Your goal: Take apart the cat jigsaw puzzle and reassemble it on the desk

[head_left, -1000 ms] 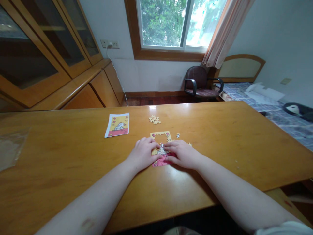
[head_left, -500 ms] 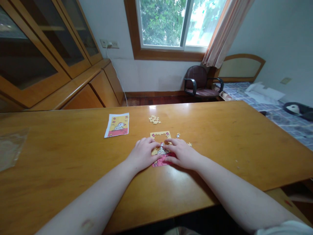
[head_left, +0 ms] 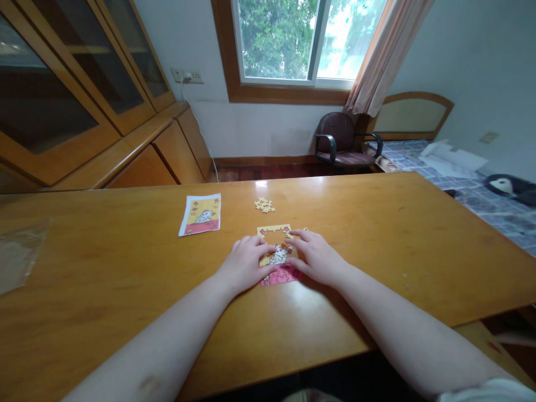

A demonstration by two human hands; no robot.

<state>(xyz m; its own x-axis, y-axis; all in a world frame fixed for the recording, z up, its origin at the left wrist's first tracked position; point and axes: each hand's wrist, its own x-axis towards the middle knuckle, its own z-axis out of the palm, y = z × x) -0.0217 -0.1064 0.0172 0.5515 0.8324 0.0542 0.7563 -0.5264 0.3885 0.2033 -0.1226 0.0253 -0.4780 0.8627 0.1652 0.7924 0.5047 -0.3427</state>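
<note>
A partly assembled jigsaw puzzle (head_left: 281, 273) lies flat on the table before me, pink along the bottom and yellow higher up, with a white animal figure in the middle. Bare table shows through a gap in its upper part. My left hand (head_left: 248, 258) rests on the puzzle's left edge, fingers stretched out and apart. Over the right edge lies my right hand (head_left: 315, 257), its fingers spread with nothing visible between them. Just beyond its fingertips, a loose puzzle piece (head_left: 305, 229) is mostly hidden.
Several loose puzzle pieces (head_left: 264, 205) form a small pile beyond the puzzle. To the left is a printed reference picture (head_left: 201, 215). A clear plastic bag (head_left: 20, 251) lies at the far left of the wooden table (head_left: 138, 290). An office chair (head_left: 341, 139) stands behind it.
My right hand has shifted slightly right and its fingers have spread, uncovering more of the puzzle's middle and covering loose pieces on the right. My left hand has stayed in place.
</note>
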